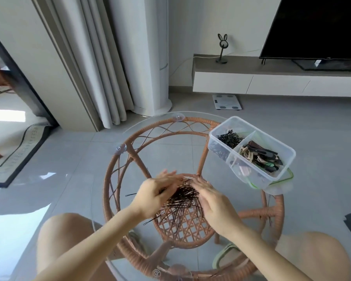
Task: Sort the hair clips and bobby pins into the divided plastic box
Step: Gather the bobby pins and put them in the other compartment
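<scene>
A loose heap of dark bobby pins [183,201] lies on the round glass tabletop [101,191] of a wicker table. My left hand [156,192] and my right hand [213,197] flank the heap, their straight fingers pressing against it from both sides. One stray pin [131,194] lies just left of my left hand. The clear divided plastic box [280,173] stands at the table's right edge. Its left compartment holds black bobby pins [230,138]. Its right compartment holds several hair clips [259,157].
The wicker frame [107,191] and a woven lower shelf [185,228] show through the glass. My knees sit at both lower corners. On the floor beyond are a bathroom scale [227,102], a curtain, a white column unit, and a TV cabinet with a TV.
</scene>
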Demonstrator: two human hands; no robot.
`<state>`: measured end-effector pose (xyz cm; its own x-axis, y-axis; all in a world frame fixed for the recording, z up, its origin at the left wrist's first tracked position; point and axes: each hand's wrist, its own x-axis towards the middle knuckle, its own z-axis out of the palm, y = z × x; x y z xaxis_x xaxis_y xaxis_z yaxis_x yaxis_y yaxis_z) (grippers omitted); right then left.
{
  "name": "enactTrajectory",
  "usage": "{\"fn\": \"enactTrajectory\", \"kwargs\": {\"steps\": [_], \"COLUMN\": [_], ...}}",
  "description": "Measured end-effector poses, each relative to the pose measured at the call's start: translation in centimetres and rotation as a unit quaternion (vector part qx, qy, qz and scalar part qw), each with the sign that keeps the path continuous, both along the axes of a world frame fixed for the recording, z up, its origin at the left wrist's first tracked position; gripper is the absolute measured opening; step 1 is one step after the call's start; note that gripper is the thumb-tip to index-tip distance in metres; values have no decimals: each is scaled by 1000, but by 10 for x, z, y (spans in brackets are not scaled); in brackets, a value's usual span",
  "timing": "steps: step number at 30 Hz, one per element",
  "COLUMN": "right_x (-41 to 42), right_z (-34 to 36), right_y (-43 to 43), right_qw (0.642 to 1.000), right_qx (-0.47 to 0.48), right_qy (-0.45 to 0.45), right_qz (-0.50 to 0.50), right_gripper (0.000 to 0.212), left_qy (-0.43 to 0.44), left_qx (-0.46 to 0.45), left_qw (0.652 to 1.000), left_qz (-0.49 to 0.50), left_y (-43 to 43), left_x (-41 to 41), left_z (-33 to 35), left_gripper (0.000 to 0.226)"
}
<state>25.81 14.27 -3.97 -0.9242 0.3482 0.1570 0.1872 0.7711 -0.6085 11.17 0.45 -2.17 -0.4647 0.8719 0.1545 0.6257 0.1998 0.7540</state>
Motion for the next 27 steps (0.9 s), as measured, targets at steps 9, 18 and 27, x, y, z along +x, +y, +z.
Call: {"fn": "enactTrajectory", "kwargs": {"steps": [9,18,27], "right_x": [8,-45,-8], "right_z": [1,14,38], "right_y": [-37,-69,3], "right_qw": [966,867,952], "right_qx": [-151,-322,-270], "right_qy": [89,206,23], "right_qz": [-192,-321,-142], "right_gripper": [37,27,75], "left_qy": [63,-204,26], "left_qx": [-123,65,-175], "left_qw": [972,936,959], "left_qz": [188,278,221], "left_y": [-4,25,-18], "left_x": [20,58,48], "left_z": [-16,6,22], "left_gripper": [70,41,96]}}
